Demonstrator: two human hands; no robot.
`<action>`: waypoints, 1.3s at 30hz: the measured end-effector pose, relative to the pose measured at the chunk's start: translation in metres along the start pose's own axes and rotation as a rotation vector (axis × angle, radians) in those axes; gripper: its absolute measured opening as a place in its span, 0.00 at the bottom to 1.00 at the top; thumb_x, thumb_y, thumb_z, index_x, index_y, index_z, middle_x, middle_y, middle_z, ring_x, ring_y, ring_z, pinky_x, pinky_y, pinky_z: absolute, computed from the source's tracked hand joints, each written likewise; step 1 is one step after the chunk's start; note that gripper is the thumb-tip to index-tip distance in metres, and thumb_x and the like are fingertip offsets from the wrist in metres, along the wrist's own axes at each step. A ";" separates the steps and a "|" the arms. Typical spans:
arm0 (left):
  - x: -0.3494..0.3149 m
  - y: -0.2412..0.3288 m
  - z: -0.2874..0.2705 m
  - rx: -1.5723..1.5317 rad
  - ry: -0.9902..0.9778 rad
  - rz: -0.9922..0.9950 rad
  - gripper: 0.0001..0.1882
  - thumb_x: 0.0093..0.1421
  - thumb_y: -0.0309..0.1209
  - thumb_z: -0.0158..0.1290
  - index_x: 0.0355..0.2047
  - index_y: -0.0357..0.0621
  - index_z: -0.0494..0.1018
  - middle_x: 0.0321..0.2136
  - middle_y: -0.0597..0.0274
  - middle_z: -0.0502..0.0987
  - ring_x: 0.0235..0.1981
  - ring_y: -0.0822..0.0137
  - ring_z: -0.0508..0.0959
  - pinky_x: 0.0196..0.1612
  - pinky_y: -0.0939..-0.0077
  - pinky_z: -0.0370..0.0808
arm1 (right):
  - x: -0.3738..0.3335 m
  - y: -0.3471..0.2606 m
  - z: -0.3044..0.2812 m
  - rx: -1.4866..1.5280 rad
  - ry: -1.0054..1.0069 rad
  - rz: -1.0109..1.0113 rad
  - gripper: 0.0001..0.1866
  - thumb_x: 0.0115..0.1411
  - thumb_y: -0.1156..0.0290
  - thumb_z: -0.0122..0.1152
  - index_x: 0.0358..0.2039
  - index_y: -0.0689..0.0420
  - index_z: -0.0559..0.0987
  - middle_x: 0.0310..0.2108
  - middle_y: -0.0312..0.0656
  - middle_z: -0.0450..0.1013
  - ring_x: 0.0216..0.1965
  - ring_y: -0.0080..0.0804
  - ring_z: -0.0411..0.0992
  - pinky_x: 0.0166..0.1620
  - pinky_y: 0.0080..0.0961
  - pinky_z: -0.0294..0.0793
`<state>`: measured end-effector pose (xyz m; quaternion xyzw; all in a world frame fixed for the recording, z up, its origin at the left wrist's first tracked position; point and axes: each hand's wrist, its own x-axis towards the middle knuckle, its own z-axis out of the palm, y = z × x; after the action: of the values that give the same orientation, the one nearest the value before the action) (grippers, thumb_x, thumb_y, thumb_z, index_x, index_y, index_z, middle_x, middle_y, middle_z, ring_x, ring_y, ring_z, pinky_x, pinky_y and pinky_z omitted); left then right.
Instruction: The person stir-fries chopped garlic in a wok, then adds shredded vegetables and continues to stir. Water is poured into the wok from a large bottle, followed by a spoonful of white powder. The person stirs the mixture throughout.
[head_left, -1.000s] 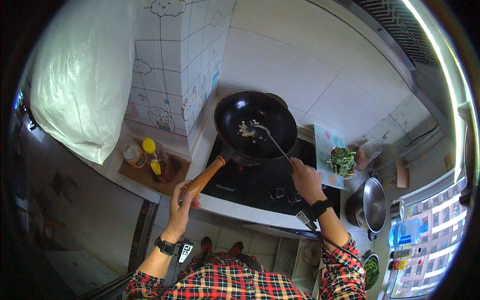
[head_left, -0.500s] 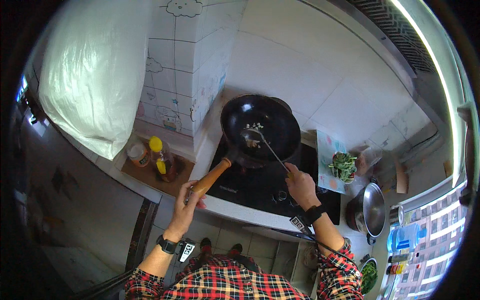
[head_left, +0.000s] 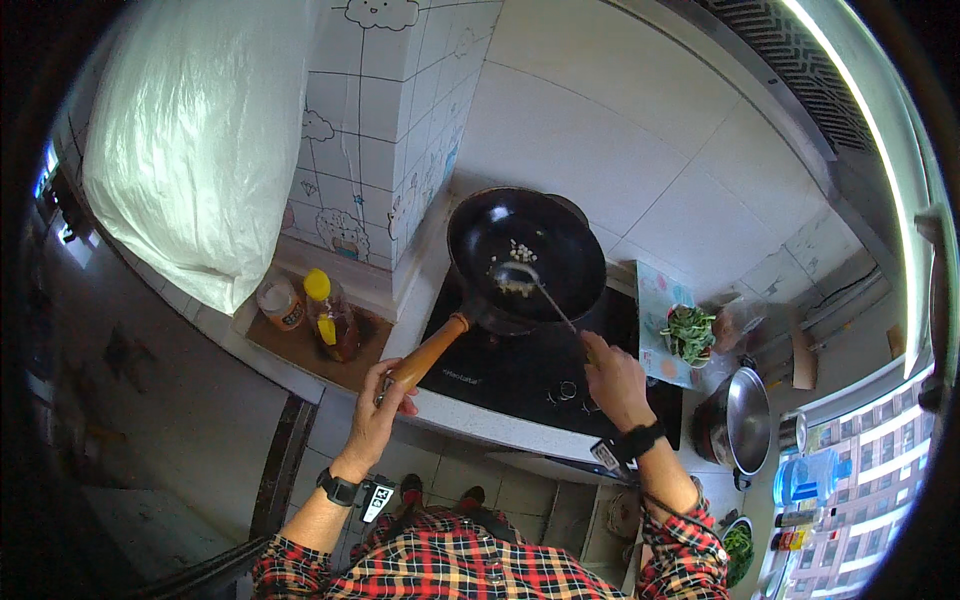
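A black wok (head_left: 570,230) sits tilted over the dark glass cooktop (head_left: 500,370). My left hand (head_left: 378,408) is closed around the end of its wooden handle (head_left: 432,353). In my right hand (head_left: 616,382) is the handle of a metal ladle (head_left: 557,308), whose bowl rests low inside the wok and is smeared by motion. Small pale chopped pieces (head_left: 522,252), perhaps garlic, lie in the wok beside the ladle's bowl, and more show around it.
Left of the cooktop, a yellow-capped bottle (head_left: 330,318) and a jar (head_left: 281,303) stand on a brown board (head_left: 268,340). Leafy greens (head_left: 689,335) sit on the right, near a metal pot (head_left: 748,420). A range hood (head_left: 800,60) hangs overhead at the upper right.
My right hand has moved slightly right and toward me, drawing the ladle's bowl the same way through the wok. My left hand keeps its hold on the handle.
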<state>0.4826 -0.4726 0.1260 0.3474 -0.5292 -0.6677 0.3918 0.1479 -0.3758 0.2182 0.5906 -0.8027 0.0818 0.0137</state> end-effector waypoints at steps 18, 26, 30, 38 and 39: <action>0.001 -0.002 0.001 -0.001 0.014 -0.009 0.24 0.70 0.44 0.46 0.59 0.43 0.61 0.37 0.59 0.75 0.30 0.75 0.76 0.38 0.78 0.76 | 0.012 0.007 0.039 0.265 0.051 0.063 0.23 0.54 0.71 0.61 0.53 0.47 0.73 0.32 0.53 0.78 0.36 0.57 0.76 0.40 0.50 0.75; -0.001 0.002 0.002 0.012 0.030 -0.037 0.23 0.70 0.42 0.45 0.59 0.43 0.62 0.37 0.59 0.75 0.30 0.75 0.75 0.38 0.79 0.75 | 0.076 0.003 0.044 0.039 0.120 0.125 0.21 0.57 0.71 0.54 0.53 0.46 0.73 0.31 0.52 0.78 0.36 0.53 0.77 0.37 0.47 0.77; 0.001 0.001 0.000 0.017 0.022 -0.007 0.23 0.70 0.44 0.45 0.59 0.43 0.61 0.37 0.59 0.75 0.30 0.75 0.75 0.38 0.79 0.75 | 0.069 0.011 0.037 -0.052 0.091 0.128 0.21 0.58 0.72 0.54 0.53 0.46 0.73 0.33 0.51 0.78 0.36 0.53 0.78 0.37 0.45 0.77; 0.000 0.002 0.000 0.029 0.011 -0.009 0.24 0.70 0.44 0.45 0.59 0.43 0.61 0.37 0.58 0.75 0.31 0.74 0.75 0.37 0.79 0.75 | 0.057 0.027 0.033 -0.093 0.092 0.198 0.20 0.59 0.72 0.53 0.54 0.47 0.73 0.32 0.52 0.78 0.35 0.54 0.78 0.36 0.46 0.77; 0.001 0.003 0.000 0.034 0.000 -0.002 0.24 0.70 0.44 0.45 0.59 0.43 0.61 0.37 0.58 0.75 0.31 0.74 0.75 0.37 0.79 0.74 | 0.057 0.026 0.033 -0.092 0.102 0.202 0.20 0.59 0.72 0.53 0.54 0.47 0.73 0.32 0.52 0.78 0.35 0.54 0.78 0.36 0.46 0.77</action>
<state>0.4824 -0.4735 0.1290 0.3544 -0.5400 -0.6589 0.3855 0.1082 -0.4269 0.1890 0.5007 -0.8591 0.0758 0.0735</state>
